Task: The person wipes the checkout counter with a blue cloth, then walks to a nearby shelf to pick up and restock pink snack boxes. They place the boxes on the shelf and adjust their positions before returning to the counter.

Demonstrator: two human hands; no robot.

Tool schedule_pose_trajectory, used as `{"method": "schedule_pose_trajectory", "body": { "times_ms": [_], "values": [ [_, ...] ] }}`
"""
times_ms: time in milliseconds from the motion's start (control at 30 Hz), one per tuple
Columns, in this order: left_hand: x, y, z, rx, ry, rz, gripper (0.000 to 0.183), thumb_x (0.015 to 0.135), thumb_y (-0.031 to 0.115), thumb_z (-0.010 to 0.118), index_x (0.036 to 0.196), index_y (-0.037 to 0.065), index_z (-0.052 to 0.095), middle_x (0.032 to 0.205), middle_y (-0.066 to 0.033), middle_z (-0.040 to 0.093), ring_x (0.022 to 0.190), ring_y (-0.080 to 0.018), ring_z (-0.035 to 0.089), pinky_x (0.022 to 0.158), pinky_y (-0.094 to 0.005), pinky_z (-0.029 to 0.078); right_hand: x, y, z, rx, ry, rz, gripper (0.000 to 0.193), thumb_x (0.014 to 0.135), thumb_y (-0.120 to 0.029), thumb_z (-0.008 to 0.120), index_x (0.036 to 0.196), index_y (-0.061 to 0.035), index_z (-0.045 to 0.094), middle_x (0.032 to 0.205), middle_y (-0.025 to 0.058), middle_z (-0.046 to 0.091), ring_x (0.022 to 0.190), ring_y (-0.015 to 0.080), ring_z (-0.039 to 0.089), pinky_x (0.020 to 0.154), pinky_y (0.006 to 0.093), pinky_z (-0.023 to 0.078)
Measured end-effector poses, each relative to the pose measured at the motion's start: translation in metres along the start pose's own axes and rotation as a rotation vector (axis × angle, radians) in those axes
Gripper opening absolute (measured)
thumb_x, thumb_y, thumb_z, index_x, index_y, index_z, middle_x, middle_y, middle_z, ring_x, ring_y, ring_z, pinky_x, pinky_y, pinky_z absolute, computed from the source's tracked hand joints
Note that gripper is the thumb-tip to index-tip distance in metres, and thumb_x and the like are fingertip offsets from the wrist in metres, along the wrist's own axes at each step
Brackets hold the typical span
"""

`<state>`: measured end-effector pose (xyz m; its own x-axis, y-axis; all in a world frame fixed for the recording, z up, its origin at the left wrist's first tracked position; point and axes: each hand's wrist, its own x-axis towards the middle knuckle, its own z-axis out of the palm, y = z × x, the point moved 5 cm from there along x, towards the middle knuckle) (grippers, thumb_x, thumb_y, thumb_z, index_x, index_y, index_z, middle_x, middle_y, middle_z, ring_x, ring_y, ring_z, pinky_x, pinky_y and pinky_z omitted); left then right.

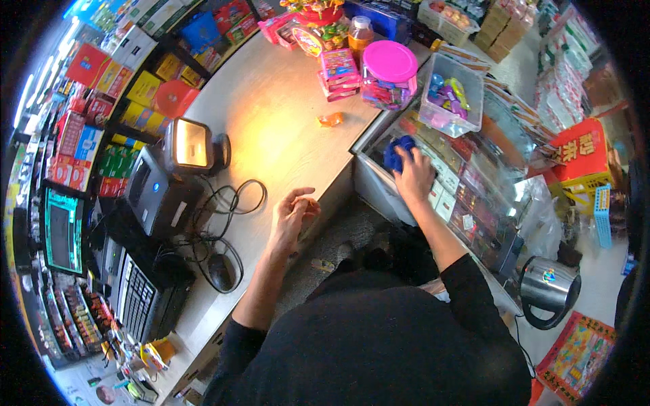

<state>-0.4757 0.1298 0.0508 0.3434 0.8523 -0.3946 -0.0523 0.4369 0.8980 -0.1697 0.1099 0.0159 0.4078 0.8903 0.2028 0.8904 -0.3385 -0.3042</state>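
Head view: right hand (415, 177) is grasping a bunched blue cloth (395, 155), fingers over it, at the near-left end of the glass-topped case (455, 159). Left hand (294, 215) hangs by the edge of the wooden counter (271, 135), fingers loosely curled, nothing visible in it. I can't tell whether it touches the wood.

My read on the step: wiping the glass, cloth pressed flat. I'd say the next move calls for steady downward pressure and a sweep along the bare glass, keeping clear of the clear plastic bin (440, 123), which sits just beyond the cloth. Knocking that bin looks like the main risk.

Surfaces: glass shows small goods underneath. On the wooden counter I have a pink-lidded jar (391, 62), pink boxes (338, 68), a bottle (360, 34) and a small orange packet (330, 120) at the far end; a lit screen (191, 143), tangled cables (233, 210), mouse (220, 272) and keyboard (135, 291) sit left. Warm glare on the wood.

Room: reads as a small shop. Packed shelves and a monitor (64, 230) on the left, steel kettle (552, 291) lower right, red box (582, 152) above it.
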Motion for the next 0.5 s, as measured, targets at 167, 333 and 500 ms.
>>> {"method": "schedule_pose_trajectory", "body": {
  "times_ms": [167,333,500],
  "values": [
    [0.068,0.055,0.003,0.805,0.139,0.331,0.025,0.094,0.012,0.052,0.115,0.006,0.065,0.096,-0.0124,0.071,0.090,-0.0187,0.066,0.081,-0.0345,0.052,-0.098,-0.056,0.021,0.700,-0.519,-0.435,0.052,0.065,-0.002,0.071,0.113,-0.0216,0.065,0.104,0.0154,0.058,0.102,0.0378,0.059,0.090,0.0461,0.050],
    [0.196,0.039,0.046,1.251,0.051,0.809,0.039,0.084,0.008,0.064,0.122,0.012,0.061,0.125,-0.0176,0.059,0.118,-0.0369,0.055,0.097,-0.0453,0.047,-0.085,-0.003,-0.031,0.758,-0.350,-0.118,0.055,0.063,0.000,0.076,0.115,-0.0114,0.064,0.113,0.0164,0.062,0.107,0.0352,0.061,0.092,0.0379,0.049],
    [0.250,0.002,0.036,1.258,-0.089,0.828,0.036,0.080,0.012,0.066,0.115,0.013,0.064,0.101,-0.0144,0.061,0.101,-0.0342,0.057,0.091,-0.0477,0.041,-0.073,0.015,-0.075,0.776,-0.259,-0.047,0.051,0.065,0.003,0.076,0.114,-0.0087,0.064,0.114,0.0157,0.065,0.108,0.0315,0.063,0.094,0.0379,0.049]
  ]
}}
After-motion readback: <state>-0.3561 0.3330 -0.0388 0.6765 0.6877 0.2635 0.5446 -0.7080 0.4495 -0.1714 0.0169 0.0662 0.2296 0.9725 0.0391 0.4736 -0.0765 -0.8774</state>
